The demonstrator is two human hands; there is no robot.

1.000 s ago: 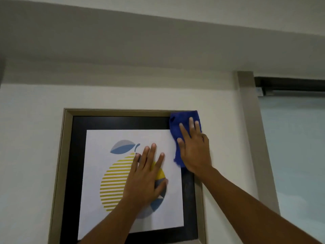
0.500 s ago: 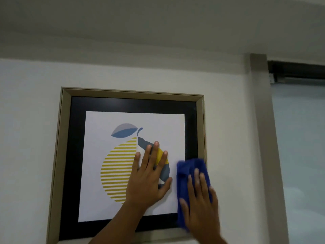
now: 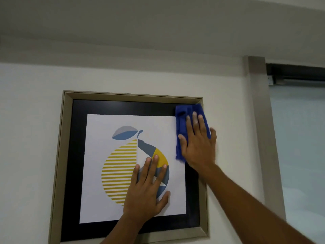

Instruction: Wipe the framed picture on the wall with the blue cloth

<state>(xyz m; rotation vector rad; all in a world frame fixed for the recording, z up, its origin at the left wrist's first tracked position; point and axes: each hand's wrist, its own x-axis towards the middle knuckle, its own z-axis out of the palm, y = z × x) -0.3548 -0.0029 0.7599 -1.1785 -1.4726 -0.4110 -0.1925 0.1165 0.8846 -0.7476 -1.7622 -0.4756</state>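
Note:
The framed picture [image 3: 66, 155] hangs on the white wall, with a beige frame, black mount and a print of a yellow striped fruit with a blue leaf. My right hand [image 3: 198, 147] presses the folded blue cloth [image 3: 182, 120] flat against the glass at the picture's upper right corner, fingers spread over it. My left hand [image 3: 147, 189] lies flat on the glass over the lower right of the fruit print, fingers apart, holding nothing.
A grey vertical trim strip [image 3: 260, 120] runs down the wall right of the frame. Beyond it is a pale frosted pane [image 3: 299, 138] under a dark rail [image 3: 295, 71]. The ceiling ledge [image 3: 158, 32] overhangs above.
My right hand swept the cloth down the right side of the picture to the lower corner, then back up to the upper right corner. My left hand stayed on the glass.

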